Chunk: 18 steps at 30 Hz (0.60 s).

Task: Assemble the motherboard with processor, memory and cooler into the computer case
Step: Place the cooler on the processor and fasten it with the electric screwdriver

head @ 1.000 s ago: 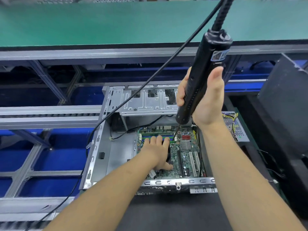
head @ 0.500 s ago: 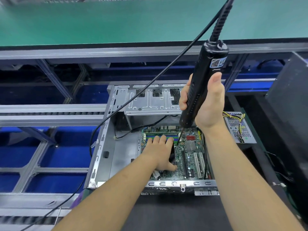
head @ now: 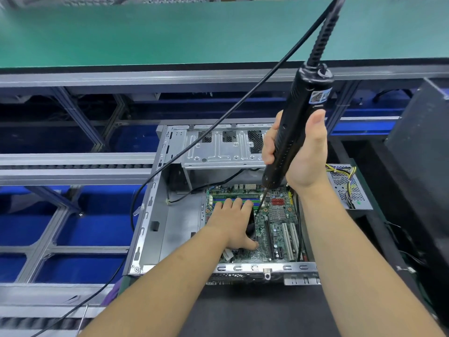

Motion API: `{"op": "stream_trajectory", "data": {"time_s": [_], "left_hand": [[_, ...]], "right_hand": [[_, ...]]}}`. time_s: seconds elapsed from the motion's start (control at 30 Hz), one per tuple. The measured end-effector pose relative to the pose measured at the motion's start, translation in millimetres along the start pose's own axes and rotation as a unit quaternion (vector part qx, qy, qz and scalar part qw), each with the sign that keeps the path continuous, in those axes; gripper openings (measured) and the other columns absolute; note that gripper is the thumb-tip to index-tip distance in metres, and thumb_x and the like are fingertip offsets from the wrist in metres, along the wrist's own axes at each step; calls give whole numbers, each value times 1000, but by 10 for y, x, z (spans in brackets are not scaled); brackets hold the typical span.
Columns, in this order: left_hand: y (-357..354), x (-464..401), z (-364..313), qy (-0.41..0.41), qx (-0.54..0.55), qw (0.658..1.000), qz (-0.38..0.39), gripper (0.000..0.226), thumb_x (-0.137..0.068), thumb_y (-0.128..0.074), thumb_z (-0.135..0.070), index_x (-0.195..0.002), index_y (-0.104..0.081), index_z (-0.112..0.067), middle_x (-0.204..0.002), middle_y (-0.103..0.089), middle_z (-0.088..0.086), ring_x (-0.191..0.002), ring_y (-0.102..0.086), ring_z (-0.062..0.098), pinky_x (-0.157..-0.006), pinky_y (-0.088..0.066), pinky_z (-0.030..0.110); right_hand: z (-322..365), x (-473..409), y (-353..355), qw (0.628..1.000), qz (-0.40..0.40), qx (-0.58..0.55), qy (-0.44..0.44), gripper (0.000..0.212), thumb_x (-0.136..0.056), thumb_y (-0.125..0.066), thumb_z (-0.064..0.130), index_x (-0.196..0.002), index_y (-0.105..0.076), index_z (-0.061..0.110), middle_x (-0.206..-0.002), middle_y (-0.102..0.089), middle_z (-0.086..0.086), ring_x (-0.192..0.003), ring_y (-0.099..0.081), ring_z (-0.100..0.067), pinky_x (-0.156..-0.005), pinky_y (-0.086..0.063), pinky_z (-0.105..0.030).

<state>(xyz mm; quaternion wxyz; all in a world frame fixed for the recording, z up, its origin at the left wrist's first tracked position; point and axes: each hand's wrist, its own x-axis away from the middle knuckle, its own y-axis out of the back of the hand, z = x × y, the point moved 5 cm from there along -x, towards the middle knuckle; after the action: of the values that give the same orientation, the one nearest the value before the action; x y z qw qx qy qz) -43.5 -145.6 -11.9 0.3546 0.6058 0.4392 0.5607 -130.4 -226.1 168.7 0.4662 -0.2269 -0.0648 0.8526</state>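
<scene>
Down inside the open computer case (head: pixel 150 215), the motherboard (head: pixel 274 229) lies flat. Flat-fingered, the left hand (head: pixel 233 222) presses on the black cooler (head: pixel 251 229), hiding most of it. Gripped by the right hand (head: pixel 303 154), the electric screwdriver (head: pixel 296 127) has its bit tip on the board; the screw is too small to make out.

The dark bench (head: pixel 255 312) in front of me carried the open computer case (head: pixel 155 224), which lay on its side. Just right of the case sat a perforated metal power supply (head: pixel 349 188) with its yellow and black wires bunched on top. A tall black box (head: pixel 420 171) stood at the bench's right edge.
</scene>
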Motion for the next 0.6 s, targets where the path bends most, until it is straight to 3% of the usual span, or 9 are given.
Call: {"op": "stream_trajectory", "data": {"time_s": [0.1, 0.3, 0.6], "left_hand": [[2, 4, -11, -1, 1, 1000, 2, 105, -72, -67, -71, -149, -20, -18, -145, -35, 8, -132, -33, 34, -111, -27, 51], [-13, -24, -47, 9, -31, 999, 37, 104, -77, -61, -72, -151, -13, -16, -149, -27, 10, -134, -27, 36, -111, -26, 52], [-23, -74, -84, 32, -80, 991, 102, 112, -83, -52, -75, -157, 6, -13, -161, -7, 16, -144, -14, 42, -116, -18, 56]], "right_hand": [[11, -4, -14, 1000, 18, -1, -7, 78, -70, -58, 88, -81, -56, 10, -58, -51, -13, -45, -48, -23, -48, -40, -28], [-96, 66, -346, 990, 126, 48, -41, 89, -65, -60, 90, -85, -52, 4, -57, -57, -1, -44, -49, -18, -47, -42, -26], [-104, 66, -239, 994, 100, 30, -19, 86, -67, -58, 89, -83, -52, 5, -57, -55, -6, -44, -48, -21, -48, -41, -29]]}}
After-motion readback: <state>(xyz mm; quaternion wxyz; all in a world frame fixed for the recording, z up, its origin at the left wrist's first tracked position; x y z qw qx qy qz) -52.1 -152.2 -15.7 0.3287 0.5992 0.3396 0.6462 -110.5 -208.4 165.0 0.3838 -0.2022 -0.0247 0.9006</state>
